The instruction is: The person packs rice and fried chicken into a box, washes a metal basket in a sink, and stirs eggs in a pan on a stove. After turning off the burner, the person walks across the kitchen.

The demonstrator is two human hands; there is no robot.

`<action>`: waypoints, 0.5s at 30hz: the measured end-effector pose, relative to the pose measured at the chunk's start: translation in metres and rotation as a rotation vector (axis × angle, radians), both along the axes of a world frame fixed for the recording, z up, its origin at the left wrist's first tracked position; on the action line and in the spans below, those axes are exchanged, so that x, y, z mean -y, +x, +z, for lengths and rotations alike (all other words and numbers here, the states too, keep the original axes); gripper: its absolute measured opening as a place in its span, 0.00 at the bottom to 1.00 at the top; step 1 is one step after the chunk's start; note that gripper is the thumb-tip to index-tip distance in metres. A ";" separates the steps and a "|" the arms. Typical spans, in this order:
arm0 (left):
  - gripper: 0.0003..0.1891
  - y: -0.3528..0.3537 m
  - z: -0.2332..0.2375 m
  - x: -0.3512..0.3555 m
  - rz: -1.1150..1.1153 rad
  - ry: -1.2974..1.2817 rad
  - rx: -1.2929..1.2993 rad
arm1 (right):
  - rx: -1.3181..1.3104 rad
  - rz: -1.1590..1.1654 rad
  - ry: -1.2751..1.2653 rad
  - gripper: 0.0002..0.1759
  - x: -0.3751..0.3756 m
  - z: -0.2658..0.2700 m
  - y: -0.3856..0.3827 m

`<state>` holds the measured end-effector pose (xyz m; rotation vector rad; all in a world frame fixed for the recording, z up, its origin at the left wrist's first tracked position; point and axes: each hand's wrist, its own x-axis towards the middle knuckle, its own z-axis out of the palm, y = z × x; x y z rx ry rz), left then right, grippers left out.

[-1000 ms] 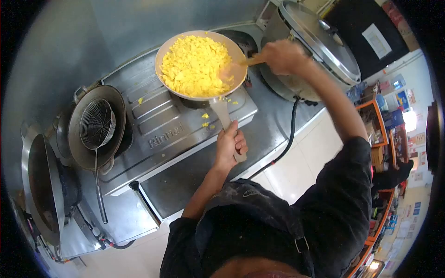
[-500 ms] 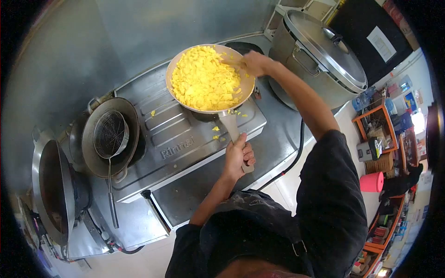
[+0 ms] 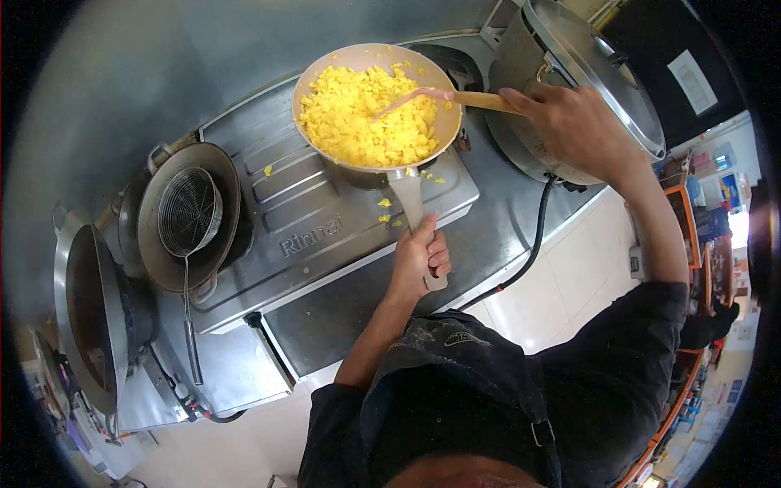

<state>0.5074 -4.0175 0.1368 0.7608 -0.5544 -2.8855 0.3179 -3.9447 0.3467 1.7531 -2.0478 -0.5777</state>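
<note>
A beige frying pan [image 3: 449,89] full of yellow scrambled egg [image 3: 358,122] sits over the right burner of the stove. My left hand [image 3: 421,259] is wrapped round the pan's handle. In my right hand [image 3: 573,130], closed on its wooden handle, is a spatula [image 3: 480,101] with a pinkish head. The spatula's head reaches into the egg from the right, and its tip is buried there. Small bits of egg [image 3: 385,203] lie on the stove top beside the pan handle.
The steel Rinnai stove [image 3: 293,203] carries a wok [image 3: 154,260] with a wire strainer [image 3: 189,213] in it. Another large wok [image 3: 89,317] stands far left. A big lidded pot [image 3: 521,130] stands close at the right. A black hose [image 3: 533,244] runs down the counter's front.
My right hand has pulled back from the pan's rim to the right, and the spatula now shows clearly. My left hand still grips the handle. The egg is spread differently.
</note>
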 end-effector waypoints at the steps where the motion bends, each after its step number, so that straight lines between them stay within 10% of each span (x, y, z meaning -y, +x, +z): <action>1: 0.16 0.000 0.000 0.000 0.003 -0.002 -0.005 | -0.006 -0.029 -0.003 0.24 -0.005 0.006 0.012; 5: 0.16 -0.006 -0.005 -0.006 0.025 0.000 0.013 | 0.013 0.154 0.039 0.09 0.034 -0.124 0.015; 10: 0.15 -0.006 0.001 -0.007 0.020 -0.004 0.017 | 0.063 -0.049 0.041 0.30 0.025 -0.007 0.014; 15: 0.14 -0.005 0.000 -0.012 0.040 -0.012 0.030 | 0.055 -0.176 0.208 0.21 0.041 -0.072 0.037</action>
